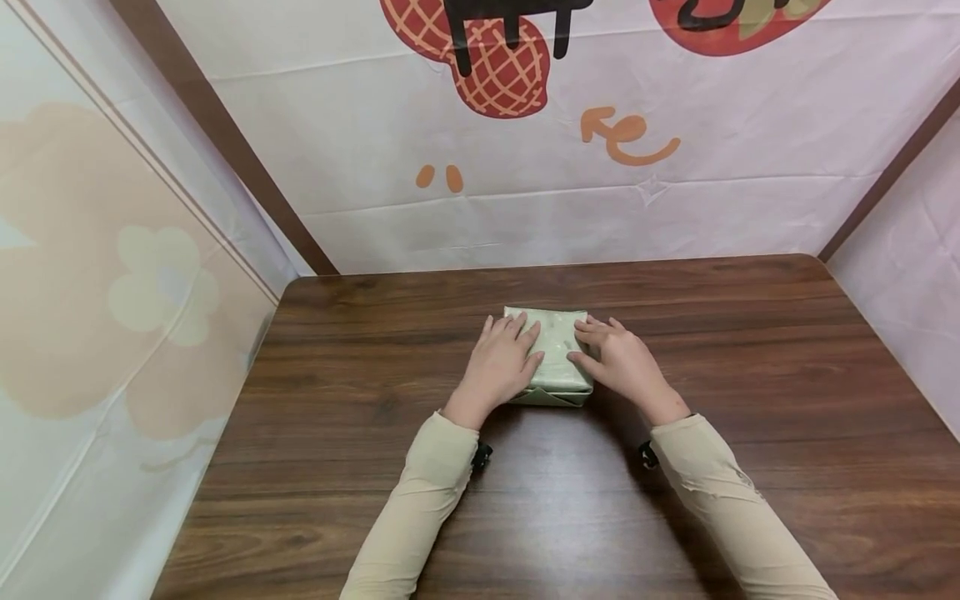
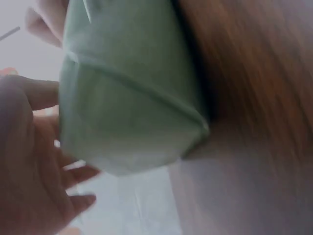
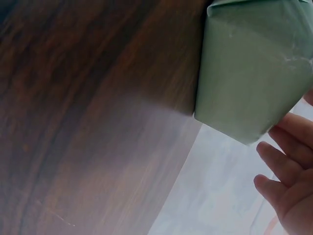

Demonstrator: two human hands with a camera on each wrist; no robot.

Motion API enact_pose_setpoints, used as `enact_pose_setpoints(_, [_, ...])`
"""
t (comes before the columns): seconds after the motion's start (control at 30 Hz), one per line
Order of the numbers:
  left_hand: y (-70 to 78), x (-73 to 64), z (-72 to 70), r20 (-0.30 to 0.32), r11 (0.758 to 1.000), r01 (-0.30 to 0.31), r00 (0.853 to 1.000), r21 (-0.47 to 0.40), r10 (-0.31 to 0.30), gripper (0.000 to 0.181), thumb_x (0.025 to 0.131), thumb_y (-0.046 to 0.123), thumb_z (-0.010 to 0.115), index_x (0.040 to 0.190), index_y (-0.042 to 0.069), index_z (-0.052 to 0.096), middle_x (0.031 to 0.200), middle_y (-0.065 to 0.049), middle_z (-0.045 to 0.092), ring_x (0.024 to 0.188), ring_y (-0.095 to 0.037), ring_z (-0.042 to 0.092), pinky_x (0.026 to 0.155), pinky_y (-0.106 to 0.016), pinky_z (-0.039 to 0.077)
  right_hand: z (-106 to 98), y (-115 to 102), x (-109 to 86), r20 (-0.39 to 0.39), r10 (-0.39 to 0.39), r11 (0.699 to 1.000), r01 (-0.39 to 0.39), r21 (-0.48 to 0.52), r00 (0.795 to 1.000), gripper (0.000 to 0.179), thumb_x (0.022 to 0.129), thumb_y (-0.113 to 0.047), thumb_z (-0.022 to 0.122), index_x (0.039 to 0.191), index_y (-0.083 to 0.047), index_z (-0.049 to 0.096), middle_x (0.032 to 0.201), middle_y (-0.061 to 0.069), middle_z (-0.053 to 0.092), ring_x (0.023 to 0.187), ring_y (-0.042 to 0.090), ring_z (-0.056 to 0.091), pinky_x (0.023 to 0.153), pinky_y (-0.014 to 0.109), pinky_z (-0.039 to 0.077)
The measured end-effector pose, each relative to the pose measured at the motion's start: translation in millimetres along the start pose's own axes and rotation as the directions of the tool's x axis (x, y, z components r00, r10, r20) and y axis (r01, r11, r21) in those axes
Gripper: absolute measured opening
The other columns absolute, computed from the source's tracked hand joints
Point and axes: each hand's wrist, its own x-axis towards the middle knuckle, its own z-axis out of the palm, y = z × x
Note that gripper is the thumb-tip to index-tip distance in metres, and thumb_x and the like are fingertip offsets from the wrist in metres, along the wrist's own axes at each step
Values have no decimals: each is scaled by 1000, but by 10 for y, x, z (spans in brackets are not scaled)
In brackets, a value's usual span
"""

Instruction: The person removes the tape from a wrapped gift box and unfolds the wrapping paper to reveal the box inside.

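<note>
A box wrapped in pale green paper [image 1: 557, 350] lies flat on the wooden table, its folded paper end facing the person. Over its left edge spreads the left hand [image 1: 498, 362], fingers extended on the top face. On the opposite side the right hand [image 1: 618, 358] touches the right edge with its fingertips and thumb. In the left wrist view, the wrapped box [image 2: 127, 98] shows a diagonal fold across its end, with the left hand [image 2: 34, 161] beside it. A smooth side of the box [image 3: 254, 73] fills the right wrist view's upper right, near the right hand's fingers [image 3: 283, 164].
The dark wooden table [image 1: 337, 483] extends around the box on all sides. A white printed cloth [image 1: 525, 225] hangs behind the table's far edge, and another patterned cloth [image 1: 150, 333] hangs at the left. Black wrist straps show at both beige sleeves [image 1: 442, 467].
</note>
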Motion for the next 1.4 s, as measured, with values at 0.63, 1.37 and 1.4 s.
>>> enact_pose_setpoints(0.63, [21, 98, 188, 64, 995, -10, 998, -95, 16, 60, 103, 32, 31, 150, 0, 11, 157, -15, 4, 144, -27, -1, 115, -38, 5, -4, 68, 31, -72, -72, 997, 72, 5, 995, 28, 84, -11, 72, 109, 2, 69, 117, 16, 63, 106, 31, 59, 86, 44, 49])
enact_pose_setpoints(1.37, [61, 125, 247, 62, 996, 21, 998, -81, -16, 60, 104, 35, 27, 151, 3, 10, 157, -13, 2, 144, -24, -5, 115, -39, 6, 98, 75, 16, -197, -310, 945, 281, -165, 930, 17, 80, -6, 72, 93, 4, 74, 89, 10, 59, 74, 21, 54, 60, 32, 48])
enact_pose_setpoints(1.4, [64, 127, 246, 61, 997, 21, 998, -80, -16, 60, 104, 35, 27, 151, 3, 10, 157, -13, 2, 144, -24, -5, 115, -39, 6, 89, 72, 29, -195, -292, 953, 266, -147, 936, 15, 80, -7, 72, 92, 3, 75, 89, 9, 60, 74, 20, 54, 59, 32, 48])
